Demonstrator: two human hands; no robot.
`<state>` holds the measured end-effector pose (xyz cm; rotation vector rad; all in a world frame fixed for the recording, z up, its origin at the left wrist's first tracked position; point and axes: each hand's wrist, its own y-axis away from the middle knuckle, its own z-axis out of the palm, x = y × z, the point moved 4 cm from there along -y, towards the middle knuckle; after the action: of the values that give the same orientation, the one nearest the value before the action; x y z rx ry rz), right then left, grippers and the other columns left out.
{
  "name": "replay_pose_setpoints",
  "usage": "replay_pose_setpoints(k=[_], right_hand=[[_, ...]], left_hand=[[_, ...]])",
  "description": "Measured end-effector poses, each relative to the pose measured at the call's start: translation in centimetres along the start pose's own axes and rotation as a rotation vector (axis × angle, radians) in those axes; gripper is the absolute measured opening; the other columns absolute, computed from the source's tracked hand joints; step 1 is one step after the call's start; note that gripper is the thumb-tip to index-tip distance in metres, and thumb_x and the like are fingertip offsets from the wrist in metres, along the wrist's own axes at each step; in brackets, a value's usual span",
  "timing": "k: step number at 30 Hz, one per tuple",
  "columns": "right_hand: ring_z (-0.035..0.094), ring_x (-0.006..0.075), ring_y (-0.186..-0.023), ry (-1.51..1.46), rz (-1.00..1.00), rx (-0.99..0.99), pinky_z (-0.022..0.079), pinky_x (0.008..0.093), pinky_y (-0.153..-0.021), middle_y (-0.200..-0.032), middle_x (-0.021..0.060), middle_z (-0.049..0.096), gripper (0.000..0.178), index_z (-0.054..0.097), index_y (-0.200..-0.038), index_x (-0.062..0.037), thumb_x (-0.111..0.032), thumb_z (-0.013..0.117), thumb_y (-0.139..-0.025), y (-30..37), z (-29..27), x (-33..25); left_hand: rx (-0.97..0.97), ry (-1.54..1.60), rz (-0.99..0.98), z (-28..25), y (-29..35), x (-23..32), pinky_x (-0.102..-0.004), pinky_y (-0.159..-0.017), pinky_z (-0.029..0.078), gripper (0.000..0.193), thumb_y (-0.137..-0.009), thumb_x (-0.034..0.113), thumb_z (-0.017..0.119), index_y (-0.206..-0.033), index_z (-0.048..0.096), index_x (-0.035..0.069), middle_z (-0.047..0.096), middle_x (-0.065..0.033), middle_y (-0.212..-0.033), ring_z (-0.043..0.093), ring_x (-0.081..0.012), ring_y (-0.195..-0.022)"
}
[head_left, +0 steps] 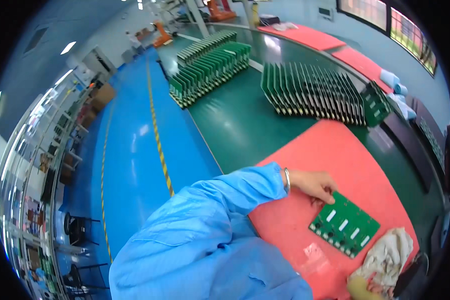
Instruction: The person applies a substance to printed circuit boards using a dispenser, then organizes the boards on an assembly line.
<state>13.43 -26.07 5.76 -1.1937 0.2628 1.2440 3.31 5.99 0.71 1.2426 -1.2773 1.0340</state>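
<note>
My left hand (316, 186), with a bracelet-like metal band at its wrist, pinches the upper left corner of a green circuit board (346, 223). White rectangular parts run across the board, and small components line its lower edge. It is held over a red mat (305, 155). Close to the board's lower right, a crumpled off-white cloth (389, 255) is bunched up. My right hand (377, 287) shows only partly at the lower edge, its fingers against the cloth and seeming to grip it. Beside those fingers is a yellowish shape I cannot make out.
Rows of upright green boards (210, 70) stand on the green table (225, 125), with another rack of boards (310, 95) further right. More red mats (305, 36) lie along the far edge. Left of the table runs a blue floor (127, 150) with striped lines, then shelving (35, 170).
</note>
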Motion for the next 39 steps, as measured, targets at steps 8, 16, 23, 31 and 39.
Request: replay_pose_setpoints(k=[8, 16, 23, 31, 39], right_hand=[[0.047, 0.0159, -0.069, -0.089, 0.142, -0.125, 0.041, 0.0378, -0.081, -0.078, 0.0059, 0.050, 0.067, 0.029, -0.132, -0.0061, -0.048, 0.046, -0.082, -1.8, 3.8, 1.8], [0.049, 0.0164, -0.068, 0.051, 0.069, -0.133, 0.042, 0.0352, -0.072, -0.077, 0.0064, 0.052, 0.055, 0.038, -0.122, -0.0078, -0.050, 0.041, -0.086, -2.5, 5.1, 1.6], [0.049, 0.0162, -0.068, -0.012, 0.095, -0.131, 0.042, 0.0353, -0.072, -0.077, 0.0057, 0.052, 0.055, 0.040, -0.120, -0.0095, -0.053, 0.039, -0.086, -2.0, 5.0, 4.1], [0.050, 0.0162, -0.068, -0.024, 0.095, -0.100, 0.042, 0.0359, -0.073, -0.078, 0.0050, 0.053, 0.056, 0.042, -0.119, -0.0102, -0.056, 0.038, -0.086, -2.0, 4.4, 4.9], [0.050, 0.0162, -0.069, 0.006, 0.110, -0.104, 0.042, 0.0368, -0.075, -0.079, 0.0050, 0.053, 0.056, 0.042, -0.118, -0.0106, -0.056, 0.037, -0.087, -2.0, 4.0, 5.3]], left_hand=[[0.342, 0.523, 0.149, 1.6, -0.6, -0.6, -0.0212, -0.073, 0.045, 0.025, -0.084, 0.009, 0.058, -0.109, 0.052, 0.006, 0.056, -0.0023, -0.093, 0.053, -0.0081, -0.081], [0.374, 0.650, 0.053, 4.2, -1.9, 0.1, -0.0187, -0.069, 0.047, 0.034, -0.086, 0.015, 0.058, -0.118, 0.052, 0.005, 0.060, -0.0064, -0.096, 0.057, -0.0086, -0.079], [0.424, 0.547, 0.053, 3.4, -1.1, -0.6, -0.0177, -0.065, 0.049, 0.031, -0.086, 0.015, 0.056, -0.115, 0.056, 0.005, 0.063, -0.0079, -0.094, 0.060, -0.0087, -0.075], [0.463, 0.522, 0.046, 3.4, -1.6, -0.9, -0.0177, -0.066, 0.049, 0.029, -0.086, 0.015, 0.056, -0.113, 0.058, 0.004, 0.063, -0.0083, -0.095, 0.060, -0.0093, -0.076], [0.480, 0.506, 0.028, 3.6, -1.4, -0.6, -0.0176, -0.067, 0.049, 0.029, -0.086, 0.016, 0.056, -0.113, 0.058, 0.005, 0.063, -0.0085, -0.096, 0.061, -0.0101, -0.076]])
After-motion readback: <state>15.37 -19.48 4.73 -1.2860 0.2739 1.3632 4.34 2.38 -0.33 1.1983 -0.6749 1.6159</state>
